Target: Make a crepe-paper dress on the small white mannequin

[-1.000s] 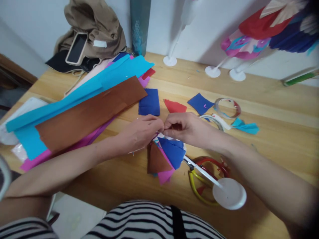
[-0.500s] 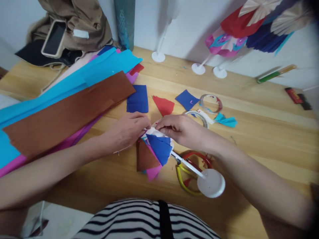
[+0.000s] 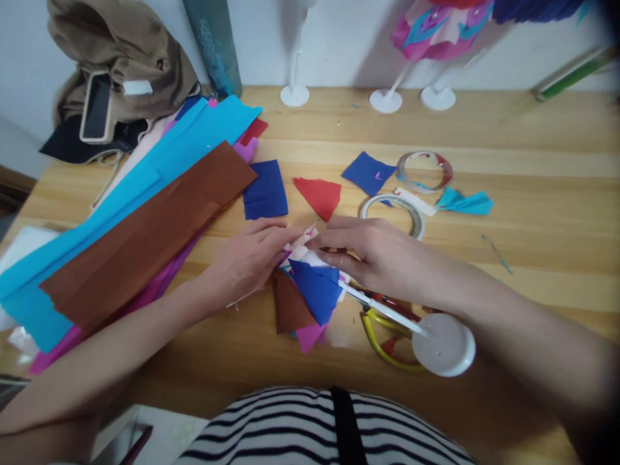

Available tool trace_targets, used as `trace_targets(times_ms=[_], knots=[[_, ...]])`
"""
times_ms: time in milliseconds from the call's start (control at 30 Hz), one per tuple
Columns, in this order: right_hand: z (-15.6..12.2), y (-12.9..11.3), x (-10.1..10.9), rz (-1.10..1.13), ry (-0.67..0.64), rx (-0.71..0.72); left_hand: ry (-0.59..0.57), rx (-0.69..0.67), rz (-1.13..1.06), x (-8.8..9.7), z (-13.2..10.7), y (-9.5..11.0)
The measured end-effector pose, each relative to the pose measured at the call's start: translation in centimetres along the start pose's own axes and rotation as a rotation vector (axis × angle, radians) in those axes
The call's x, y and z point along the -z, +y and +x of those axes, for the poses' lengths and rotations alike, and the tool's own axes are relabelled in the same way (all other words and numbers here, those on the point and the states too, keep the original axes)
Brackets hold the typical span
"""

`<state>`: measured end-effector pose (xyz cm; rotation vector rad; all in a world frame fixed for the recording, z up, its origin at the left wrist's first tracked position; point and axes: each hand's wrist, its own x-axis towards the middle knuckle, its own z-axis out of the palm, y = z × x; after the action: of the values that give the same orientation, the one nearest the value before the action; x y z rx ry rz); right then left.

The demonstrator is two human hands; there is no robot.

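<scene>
A white stand with a round base (image 3: 442, 345) lies tilted across the table, its stick pointing toward my hands. Around the stick's other end are overlapping pieces of crepe paper: a blue piece (image 3: 317, 290), a brown piece (image 3: 292, 305) and a magenta one (image 3: 310, 337). My left hand (image 3: 254, 258) is closed, its fingertips pressed on the white top part of this paper figure from the left. From the right, my right hand (image 3: 363, 252) pinches the same white part (image 3: 303, 242). What exactly lies under the fingertips is partly hidden.
Yellow-and-red-handled scissors (image 3: 375, 339) lie beneath the stick. Beyond my hands are a red paper piece (image 3: 320, 196), blue squares (image 3: 265, 189), tape rolls (image 3: 416, 216) and a turquoise bow (image 3: 465, 201). Long crepe strips (image 3: 159, 226) cover the left side. White stands (image 3: 294, 96) line the wall.
The camera view has shifted, so the table items sit differently in the picture. Both hands stay at the white part of the paper figure, with fingers slightly shifted.
</scene>
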<state>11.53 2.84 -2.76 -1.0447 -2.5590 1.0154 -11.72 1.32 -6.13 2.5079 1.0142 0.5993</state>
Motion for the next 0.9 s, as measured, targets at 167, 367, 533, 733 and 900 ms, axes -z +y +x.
trace_targets(times_ms=[167,367,533,733,900], knots=[[-0.2,-0.1,0.1,0.007,-0.001,-0.007,0.005,-0.033,-0.011,0.4,0.0,0.1],[-0.3,0.1,-0.1,0.004,0.012,-0.020,0.003,-0.054,0.014,0.7,0.1,0.2],[-0.1,0.5,-0.4,-0.010,0.027,-0.022,0.006,-0.029,-0.016,0.7,-0.1,0.5],[-0.1,0.1,-0.1,-0.029,-0.004,-0.038,0.002,-0.030,-0.040,1.3,0.2,0.7],[-0.3,-0.1,0.0,-0.034,0.008,-0.037,-0.001,-0.026,-0.007,1.5,0.9,0.9]])
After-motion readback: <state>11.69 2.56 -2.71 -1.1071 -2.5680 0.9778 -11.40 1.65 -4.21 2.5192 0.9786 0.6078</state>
